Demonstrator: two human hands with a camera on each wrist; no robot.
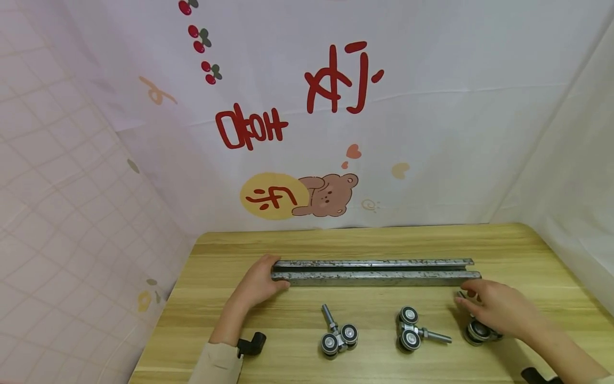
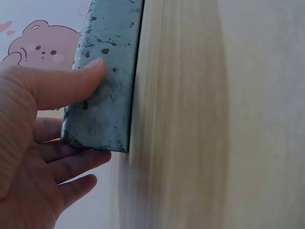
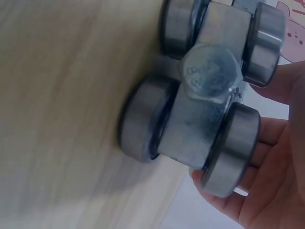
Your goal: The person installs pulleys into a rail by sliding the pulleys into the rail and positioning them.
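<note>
A long grey metal channel rail (image 1: 374,276), scuffed and slotted along its top, lies across the table. My left hand (image 1: 259,282) grips its left end; in the left wrist view the thumb (image 2: 81,82) presses the rail's side face and the other fingers sit behind and past the end. Near the rail's right end, my right hand (image 1: 503,306) holds a roller trolley (image 1: 478,332) by its bolt, whose tip shows by the thumb. The right wrist view shows this trolley's steel wheels and hex bolt head (image 3: 211,71) close up, with fingers behind them.
Two more roller trolleys lie in front of the rail: one (image 1: 330,345) with its bolt pointing away, the other (image 1: 409,339) with its bolt pointing right. The wooden tabletop (image 1: 288,368) meets a printed white curtain (image 1: 431,133) at the back.
</note>
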